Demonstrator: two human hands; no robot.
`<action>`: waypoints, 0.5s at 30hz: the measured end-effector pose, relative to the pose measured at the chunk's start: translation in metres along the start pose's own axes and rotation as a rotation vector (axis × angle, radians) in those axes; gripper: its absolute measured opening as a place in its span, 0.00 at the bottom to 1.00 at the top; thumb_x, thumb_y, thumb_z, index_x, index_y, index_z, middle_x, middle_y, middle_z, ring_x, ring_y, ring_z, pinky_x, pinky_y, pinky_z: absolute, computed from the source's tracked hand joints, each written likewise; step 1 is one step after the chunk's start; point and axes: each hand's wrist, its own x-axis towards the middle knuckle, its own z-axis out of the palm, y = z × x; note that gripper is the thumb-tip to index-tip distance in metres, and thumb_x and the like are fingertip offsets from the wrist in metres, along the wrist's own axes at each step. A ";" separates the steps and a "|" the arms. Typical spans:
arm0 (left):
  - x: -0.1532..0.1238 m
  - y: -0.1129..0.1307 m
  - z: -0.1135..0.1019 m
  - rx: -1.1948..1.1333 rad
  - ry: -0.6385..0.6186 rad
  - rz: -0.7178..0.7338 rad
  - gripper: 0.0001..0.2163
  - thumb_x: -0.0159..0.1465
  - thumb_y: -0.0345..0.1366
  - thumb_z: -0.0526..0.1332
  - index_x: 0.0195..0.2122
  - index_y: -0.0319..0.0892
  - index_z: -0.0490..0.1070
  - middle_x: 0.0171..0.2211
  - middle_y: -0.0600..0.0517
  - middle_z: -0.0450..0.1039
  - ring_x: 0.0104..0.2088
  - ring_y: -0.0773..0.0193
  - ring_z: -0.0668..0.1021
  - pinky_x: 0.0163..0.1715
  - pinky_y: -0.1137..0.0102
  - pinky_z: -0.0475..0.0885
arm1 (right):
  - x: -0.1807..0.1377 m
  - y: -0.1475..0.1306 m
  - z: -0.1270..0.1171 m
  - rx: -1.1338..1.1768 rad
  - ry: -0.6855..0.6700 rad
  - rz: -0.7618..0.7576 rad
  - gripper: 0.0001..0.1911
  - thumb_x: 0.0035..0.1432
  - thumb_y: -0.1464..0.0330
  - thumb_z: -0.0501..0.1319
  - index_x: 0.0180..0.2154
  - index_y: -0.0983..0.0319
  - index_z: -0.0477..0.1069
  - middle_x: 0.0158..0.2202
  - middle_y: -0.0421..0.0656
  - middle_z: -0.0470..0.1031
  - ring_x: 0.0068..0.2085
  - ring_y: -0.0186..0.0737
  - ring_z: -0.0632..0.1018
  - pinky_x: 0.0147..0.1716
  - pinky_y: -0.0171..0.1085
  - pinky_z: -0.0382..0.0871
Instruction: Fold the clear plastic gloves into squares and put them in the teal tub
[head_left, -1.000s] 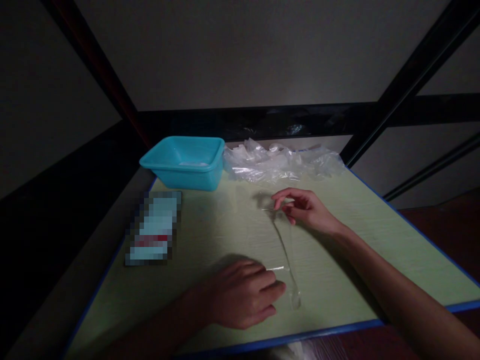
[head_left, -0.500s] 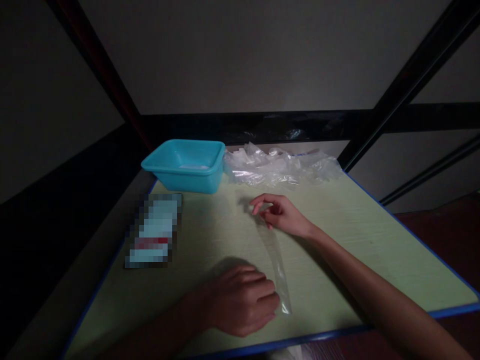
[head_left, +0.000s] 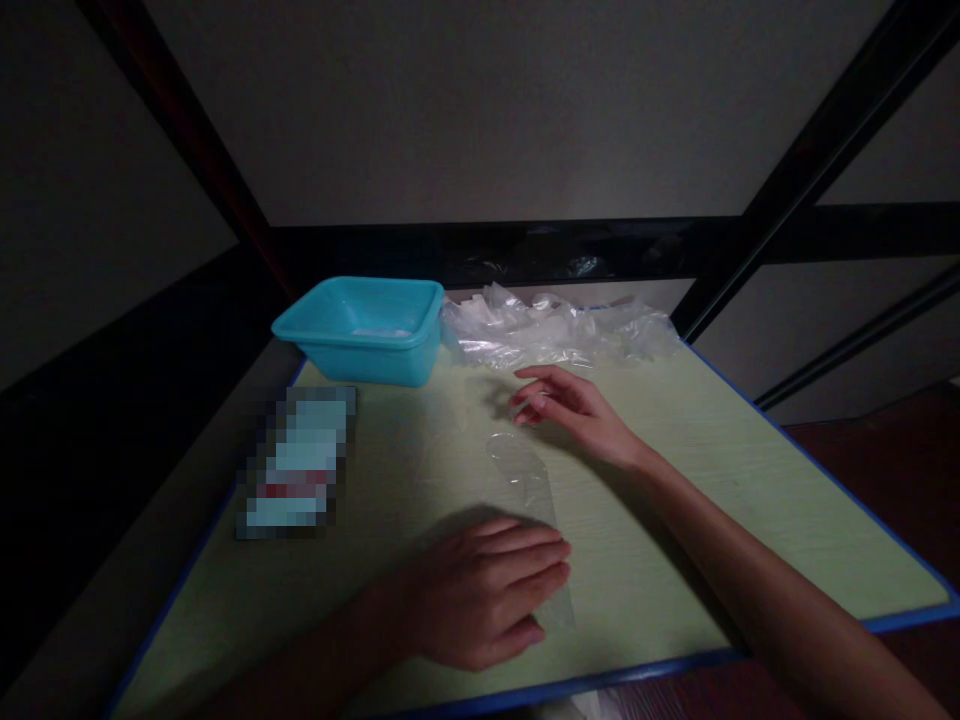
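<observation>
My left hand (head_left: 491,592) lies palm down near the table's front edge, its fingers stretched out over a thin clear plastic piece (head_left: 521,478). This flat see-through piece, like a narrow film bag, runs from under the fingers towards the middle of the table. Beyond its far end is my right hand (head_left: 566,408), just above the table with its fingers loosely bent and apart. A faint clear glint shows by the right fingertips; I cannot tell what it is.
A turquoise plastic basin (head_left: 367,360) stands at the back left, with something whitish inside. Crumpled clear plastic bags (head_left: 555,330) lie beside it along the back. A blurred-out flat phone-like object (head_left: 304,460) rests at the left. The pale green table (head_left: 750,480) has a blue edge.
My left fingers have uncurled from a loose fist and lie flat. My right hand has shifted slightly right and away, its fingers wider apart. The plastic piece's far end now lies flatter and wider.
</observation>
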 end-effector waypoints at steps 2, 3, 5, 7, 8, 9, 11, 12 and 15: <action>-0.002 0.000 0.003 -0.007 0.013 -0.001 0.17 0.65 0.37 0.50 0.51 0.34 0.64 0.50 0.44 0.71 0.54 0.60 0.68 0.54 0.66 0.63 | -0.002 -0.002 -0.010 -0.005 0.028 0.037 0.16 0.55 0.62 0.61 0.43 0.62 0.65 0.32 0.41 0.75 0.31 0.33 0.77 0.32 0.34 0.69; -0.002 0.000 0.004 -0.009 0.022 0.001 0.17 0.65 0.37 0.49 0.51 0.34 0.64 0.50 0.44 0.71 0.54 0.61 0.69 0.54 0.66 0.63 | -0.004 -0.003 -0.014 -0.002 0.028 0.068 0.16 0.55 0.61 0.61 0.42 0.63 0.65 0.31 0.41 0.75 0.30 0.32 0.77 0.31 0.34 0.69; -0.003 0.000 0.006 -0.008 0.039 0.008 0.16 0.65 0.37 0.49 0.50 0.35 0.65 0.49 0.45 0.72 0.54 0.61 0.70 0.54 0.68 0.63 | -0.006 -0.004 -0.019 0.011 -0.018 0.160 0.15 0.55 0.59 0.61 0.39 0.63 0.66 0.30 0.42 0.76 0.29 0.32 0.77 0.29 0.32 0.69; -0.003 -0.001 0.007 -0.008 0.052 0.013 0.15 0.65 0.37 0.49 0.49 0.35 0.67 0.48 0.46 0.73 0.53 0.61 0.70 0.54 0.68 0.63 | -0.008 -0.003 -0.017 0.026 -0.119 0.269 0.16 0.54 0.57 0.61 0.35 0.64 0.66 0.29 0.42 0.76 0.28 0.31 0.77 0.28 0.31 0.69; -0.003 -0.001 0.007 -0.009 0.055 0.015 0.15 0.65 0.36 0.49 0.48 0.35 0.67 0.48 0.46 0.73 0.53 0.61 0.70 0.54 0.68 0.63 | -0.008 -0.002 -0.015 0.032 -0.182 0.324 0.16 0.54 0.57 0.60 0.33 0.64 0.66 0.29 0.43 0.76 0.27 0.31 0.77 0.27 0.31 0.69; -0.003 -0.001 0.008 -0.011 0.056 0.013 0.14 0.65 0.36 0.50 0.47 0.36 0.68 0.48 0.47 0.73 0.53 0.61 0.70 0.54 0.68 0.64 | -0.009 -0.001 -0.011 0.039 -0.242 0.374 0.16 0.54 0.56 0.60 0.32 0.65 0.66 0.29 0.43 0.76 0.27 0.31 0.77 0.27 0.31 0.69; -0.003 -0.001 0.008 -0.014 0.059 0.010 0.13 0.65 0.36 0.51 0.45 0.36 0.69 0.48 0.47 0.73 0.53 0.61 0.70 0.54 0.68 0.64 | -0.009 0.002 -0.004 0.063 -0.329 0.450 0.17 0.53 0.56 0.61 0.31 0.65 0.66 0.30 0.44 0.76 0.27 0.32 0.77 0.27 0.32 0.70; -0.003 -0.001 0.009 -0.014 0.060 0.010 0.13 0.65 0.36 0.51 0.45 0.36 0.69 0.48 0.48 0.73 0.53 0.61 0.71 0.53 0.67 0.64 | -0.009 0.004 -0.001 0.082 -0.345 0.473 0.17 0.53 0.57 0.61 0.31 0.65 0.66 0.30 0.44 0.76 0.28 0.32 0.78 0.28 0.32 0.70; -0.004 -0.001 0.009 -0.014 0.063 0.003 0.13 0.65 0.38 0.51 0.44 0.37 0.70 0.48 0.48 0.73 0.52 0.61 0.71 0.53 0.67 0.65 | -0.007 0.008 0.005 0.169 -0.273 0.490 0.15 0.51 0.59 0.64 0.32 0.64 0.66 0.32 0.44 0.77 0.32 0.31 0.78 0.32 0.31 0.70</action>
